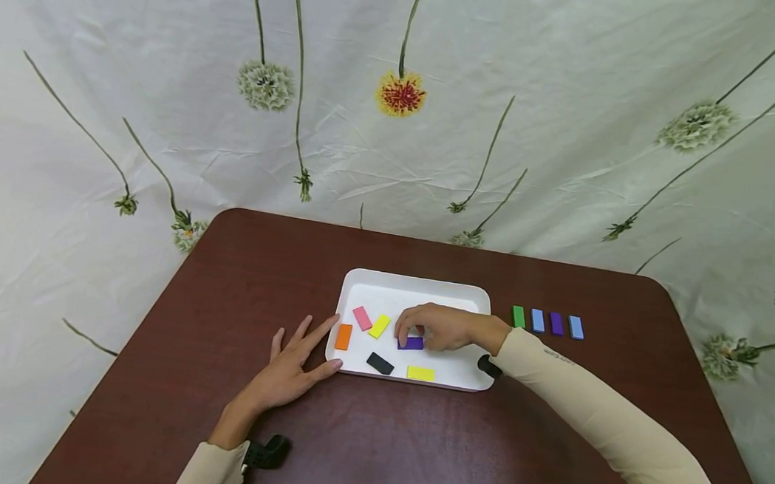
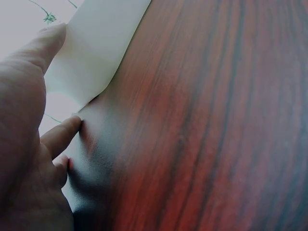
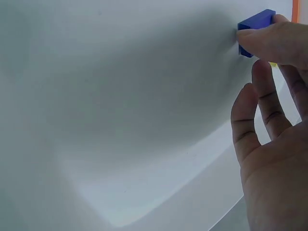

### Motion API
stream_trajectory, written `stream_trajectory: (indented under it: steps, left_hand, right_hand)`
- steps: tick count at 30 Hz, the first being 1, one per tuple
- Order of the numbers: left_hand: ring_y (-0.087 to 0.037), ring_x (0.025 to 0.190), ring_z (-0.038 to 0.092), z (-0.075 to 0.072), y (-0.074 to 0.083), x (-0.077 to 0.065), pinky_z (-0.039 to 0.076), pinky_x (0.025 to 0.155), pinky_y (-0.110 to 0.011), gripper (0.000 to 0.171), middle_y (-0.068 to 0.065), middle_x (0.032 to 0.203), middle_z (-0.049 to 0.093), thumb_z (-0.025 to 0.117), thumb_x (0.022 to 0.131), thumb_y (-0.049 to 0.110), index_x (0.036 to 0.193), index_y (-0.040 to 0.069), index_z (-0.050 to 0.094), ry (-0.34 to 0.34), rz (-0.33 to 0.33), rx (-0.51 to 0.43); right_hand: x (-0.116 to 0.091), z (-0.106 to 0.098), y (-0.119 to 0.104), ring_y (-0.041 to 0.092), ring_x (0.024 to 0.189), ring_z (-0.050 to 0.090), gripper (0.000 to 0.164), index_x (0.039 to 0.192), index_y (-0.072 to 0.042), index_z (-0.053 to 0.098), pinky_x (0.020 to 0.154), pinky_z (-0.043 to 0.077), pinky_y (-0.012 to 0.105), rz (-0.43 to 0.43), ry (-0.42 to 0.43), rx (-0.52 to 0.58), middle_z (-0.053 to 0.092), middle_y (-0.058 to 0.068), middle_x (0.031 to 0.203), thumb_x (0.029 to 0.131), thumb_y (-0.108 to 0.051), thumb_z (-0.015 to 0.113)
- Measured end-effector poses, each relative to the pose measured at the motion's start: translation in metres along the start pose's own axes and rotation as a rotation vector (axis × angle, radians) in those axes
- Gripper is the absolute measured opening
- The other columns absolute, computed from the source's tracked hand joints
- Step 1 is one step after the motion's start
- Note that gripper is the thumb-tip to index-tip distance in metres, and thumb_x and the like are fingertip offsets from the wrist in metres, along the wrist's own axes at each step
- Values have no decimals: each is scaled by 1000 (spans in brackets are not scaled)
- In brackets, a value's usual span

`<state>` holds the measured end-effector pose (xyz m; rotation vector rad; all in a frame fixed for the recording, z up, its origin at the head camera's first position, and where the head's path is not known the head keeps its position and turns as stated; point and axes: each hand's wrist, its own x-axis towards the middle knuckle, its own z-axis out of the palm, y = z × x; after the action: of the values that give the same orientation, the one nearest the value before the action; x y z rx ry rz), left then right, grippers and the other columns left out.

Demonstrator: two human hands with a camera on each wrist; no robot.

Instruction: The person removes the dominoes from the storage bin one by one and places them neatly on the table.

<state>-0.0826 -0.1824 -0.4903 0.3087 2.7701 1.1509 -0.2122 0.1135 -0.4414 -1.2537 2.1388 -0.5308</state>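
My right hand (image 1: 441, 327) is over the white tray (image 1: 454, 292) and pinches a purple block (image 1: 411, 343) between thumb and finger. In the right wrist view that block (image 3: 260, 21) looks deep blue, and the other fingers stand away from it. With its fingers spread, my left hand (image 1: 289, 373) touches the tray's left edge. In the left wrist view the thumb lies on the tray's wall (image 2: 89, 62). Around the right hand in the tray lie a pink block (image 1: 362, 318), an orange block (image 1: 344, 337), a black block (image 1: 380, 364) and two yellow blocks, one upper (image 1: 378, 326), one lower (image 1: 421, 373).
Right of the tray on the brown table (image 1: 279, 265), a row holds a green block (image 1: 519, 317), a light blue block (image 1: 538, 321), a purple block (image 1: 556, 324) and another light blue block (image 1: 577, 328). A flower-patterned cloth (image 1: 341, 135) hangs behind the table.
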Motion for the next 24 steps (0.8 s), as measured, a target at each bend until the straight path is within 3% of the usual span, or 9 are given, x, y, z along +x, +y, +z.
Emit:
stream_trajectory:
  steps: [7, 12, 18, 24]
  left_hand:
    - [-43, 153, 13, 0, -1, 1, -8, 113, -70, 78, -11, 160, 38, 66, 93, 50, 159, 35, 27, 12, 12, 3]
    - [-41, 154, 13, 0, -3, 2, -8, 113, -69, 78, -9, 160, 38, 66, 93, 51, 159, 38, 26, 2, -2, 7]
    - [-39, 154, 12, 0, -3, 3, -9, 114, -68, 79, -8, 161, 36, 66, 93, 52, 159, 39, 25, -2, -7, 2]
    - [-41, 154, 12, 1, -3, 1, -8, 113, -69, 78, -9, 160, 38, 65, 93, 51, 159, 37, 25, -1, 0, 6]
  right_hand:
    - [0, 1, -3, 13, 101, 53, 42, 104, -16, 70, 94, 43, 29, 21, -1, -31, 62, -5, 128, 81, 16, 55]
    - [2, 1, -2, 17, 99, 57, 42, 100, -12, 72, 87, 48, 25, -40, -3, -17, 64, -2, 124, 80, 19, 52]
    - [1, 1, 0, 16, 92, 57, 42, 103, -13, 72, 81, 49, 22, -46, 12, -23, 65, -3, 116, 80, 17, 55]
    - [2, -1, -3, 15, 107, 59, 38, 93, -8, 73, 84, 51, 25, -105, -3, 27, 65, 3, 125, 79, 20, 52]
